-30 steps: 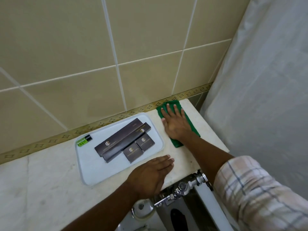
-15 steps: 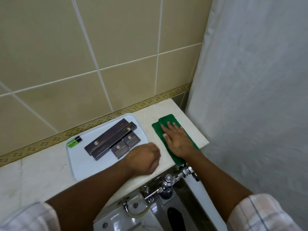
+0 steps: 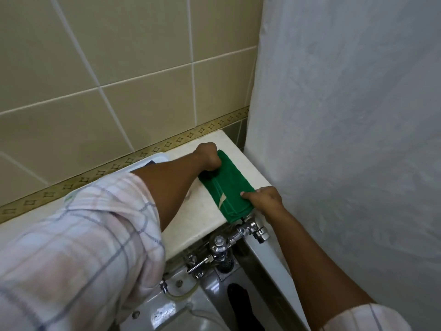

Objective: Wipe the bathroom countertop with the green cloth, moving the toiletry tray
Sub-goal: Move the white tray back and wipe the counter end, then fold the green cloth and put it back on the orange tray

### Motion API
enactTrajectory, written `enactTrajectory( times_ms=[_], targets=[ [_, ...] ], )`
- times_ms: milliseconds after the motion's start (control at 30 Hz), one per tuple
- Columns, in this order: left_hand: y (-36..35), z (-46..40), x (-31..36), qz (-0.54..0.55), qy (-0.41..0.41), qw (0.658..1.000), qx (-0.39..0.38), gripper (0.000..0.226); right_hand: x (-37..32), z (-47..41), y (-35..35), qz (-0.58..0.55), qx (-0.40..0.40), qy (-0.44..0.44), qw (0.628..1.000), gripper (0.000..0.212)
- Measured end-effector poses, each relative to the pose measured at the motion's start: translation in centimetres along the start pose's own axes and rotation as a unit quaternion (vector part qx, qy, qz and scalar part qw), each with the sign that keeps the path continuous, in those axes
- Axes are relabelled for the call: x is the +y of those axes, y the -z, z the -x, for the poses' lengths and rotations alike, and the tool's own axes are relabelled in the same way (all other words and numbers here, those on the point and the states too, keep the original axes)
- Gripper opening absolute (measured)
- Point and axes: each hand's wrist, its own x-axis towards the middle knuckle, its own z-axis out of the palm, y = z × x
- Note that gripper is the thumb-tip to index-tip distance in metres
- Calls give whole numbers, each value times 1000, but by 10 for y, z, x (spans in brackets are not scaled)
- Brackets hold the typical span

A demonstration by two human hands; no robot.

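The folded green cloth (image 3: 226, 187) lies on the pale marble countertop (image 3: 198, 211) near its right end, one end overhanging the front edge. My left hand (image 3: 207, 156) reaches across and is closed on the cloth's far end. My right hand (image 3: 262, 199) pinches the cloth's near right edge. The white toiletry tray (image 3: 152, 160) sits to the left against the wall; only its far right corner shows, the rest is hidden behind my left arm and plaid sleeve.
A white shower curtain (image 3: 346, 139) hangs close on the right, at the counter's end. The tiled wall (image 3: 119, 80) backs the counter. Below the front edge are a chrome flush valve (image 3: 222, 247) and a toilet (image 3: 179, 311).
My left hand has left the tray's front edge and crossed to the cloth's far end. My right hand has gone from pressing flat on the cloth to gripping its near edge. The view has shifted right.
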Motion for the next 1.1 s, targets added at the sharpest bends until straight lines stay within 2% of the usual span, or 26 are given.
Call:
enactTrajectory(
  times_ms=[100, 200, 267, 333, 367, 433, 467, 533, 600, 667, 767, 867, 933, 1000, 1100],
  targets=[
    [22, 25, -14, 108, 22, 993, 33, 27, -19, 4, 11, -12, 13, 32, 999, 48],
    [40, 71, -41, 305, 72, 947, 76, 32, -58, 15, 16, -10, 43, 89, 995, 45],
    [44, 121, -68, 448, 95, 882, 110, 24, -95, 32, 3, -24, 9, 138, 990, 43],
    [42, 180, -102, 561, 125, 804, 154, 22, -140, 59, -25, 1, -50, 215, 975, 34],
    [35, 210, -117, 619, 141, 755, 167, 25, -161, 76, -42, 32, -89, 254, 963, 30],
    [19, 282, -152, 730, 166, 632, 202, 28, -206, 118, -95, 114, -184, 322, 922, 33],
    [8, 314, -163, 765, 175, 579, 220, 28, -225, 139, -124, 157, -230, 346, 896, 40],
    [-18, 377, -188, 809, 189, 478, 283, 29, -252, 198, -197, 273, -326, 391, 816, 53],
    [-46, 436, -211, 833, 203, 371, 357, 28, -254, 277, -277, 385, -408, 438, 703, 51],
    [-68, 470, -225, 841, 229, 283, 400, 27, -240, 338, -337, 451, -463, 466, 605, 42],
    [-95, 507, -246, 825, 270, 186, 460, 30, -199, 411, -412, 508, -488, 510, 494, 38],
    [-112, 528, -262, 813, 295, 134, 484, 27, -157, 452, -463, 519, -492, 534, 451, 37],
    [-116, 536, -269, 813, 298, 112, 487, 24, -133, 461, -486, 529, -489, 540, 435, 38],
    [-122, 537, -277, 814, 303, 99, 486, 27, -112, 464, -502, 531, -485, 548, 428, 38],
    [-127, 534, -285, 814, 316, 98, 478, 37, -98, 459, -514, 520, -479, 560, 432, 32]
  ],
)
